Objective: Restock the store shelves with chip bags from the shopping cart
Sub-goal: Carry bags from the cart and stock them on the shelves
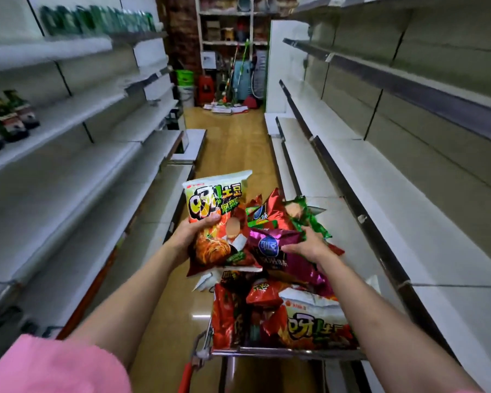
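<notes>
While the left hand [194,236] grips a white and orange chip bag [216,222] upright above the shopping cart [284,351], the right hand [306,245] pinches a purple bag [270,251] on the heap. Glossy, puffed packets look slippery; lifting it could drag loose neighbours over the cart's side. Bare white shelves [408,251] flank the aisle.

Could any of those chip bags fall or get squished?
Maybe. The left hand holds the big white bag by one side, so it could slip. The right hand pinches a purple bag on top of a heaped cart; pulling it might tip the green bag or red ones onto the floor. Squeezing hard could crush the chips.
</notes>
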### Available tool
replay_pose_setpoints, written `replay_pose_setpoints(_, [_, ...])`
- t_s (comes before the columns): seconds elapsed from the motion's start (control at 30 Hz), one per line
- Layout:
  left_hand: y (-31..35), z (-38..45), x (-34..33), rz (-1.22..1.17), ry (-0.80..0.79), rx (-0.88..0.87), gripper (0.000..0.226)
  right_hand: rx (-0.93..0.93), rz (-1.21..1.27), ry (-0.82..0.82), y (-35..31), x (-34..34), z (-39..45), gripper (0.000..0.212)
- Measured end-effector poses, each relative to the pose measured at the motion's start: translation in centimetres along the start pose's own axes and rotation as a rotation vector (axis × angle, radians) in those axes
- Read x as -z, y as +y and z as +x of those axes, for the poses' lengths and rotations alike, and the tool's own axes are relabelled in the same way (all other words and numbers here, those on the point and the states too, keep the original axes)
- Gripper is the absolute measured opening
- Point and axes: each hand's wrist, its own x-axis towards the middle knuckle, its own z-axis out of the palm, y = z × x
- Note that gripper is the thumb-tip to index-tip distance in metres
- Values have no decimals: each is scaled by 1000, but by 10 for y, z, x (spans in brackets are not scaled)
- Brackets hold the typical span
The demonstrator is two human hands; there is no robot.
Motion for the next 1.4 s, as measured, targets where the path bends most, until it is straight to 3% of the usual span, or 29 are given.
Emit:
replay_pose_setpoints(0.17, [0, 4, -4, 15, -12, 22, 101, 9, 9, 51, 11, -13, 16, 53])
replay_pose_setpoints(0.3, [10, 6, -8, 31, -53, -13, 103, 82, 93, 90, 3, 13, 7, 47])
replay_pose_setpoints(0.4, [20, 8, -15, 53, -148, -24, 110, 140, 292, 87, -14, 36, -11, 27])
replay_pose_setpoints(0.53, [41, 6, -35, 73, -345, -1, 108, 172, 481, 159, -38, 54, -28, 14])
replay_pose_setpoints(0.83, [76, 6, -57, 26, -589, 39, 91, 103, 606, 345, -88, 59, -76, 39])
replay_pose_setpoints(0.97, [85, -7, -56, -78, -633, -6, 62, 179, 626, 276, -92, 56, -106, 32])
replay_pose_setpoints(1.03, [88, -17, -59, -115, -632, -30, 36, 169, 602, 232, -88, 53, -119, 47])
replay_pose_setpoints(1.1, [88, -25, -66, -96, -651, -31, 30, 167, 643, 237, -85, 47, -135, 55])
replay_pose_setpoints(1.23, [84, -44, -87, -49, -765, 27, 31, 96, 622, 399, -76, 43, -173, 51])
replay_pose_setpoints(1.33, [79, -51, -103, 20, -901, 56, 57, 27, 555, 581, -65, 46, -201, 64])
replay_pose_setpoints(1.4, [75, -61, -115, 64, -969, 84, 49, -16, 561, 661, -55, 49, -222, 67])
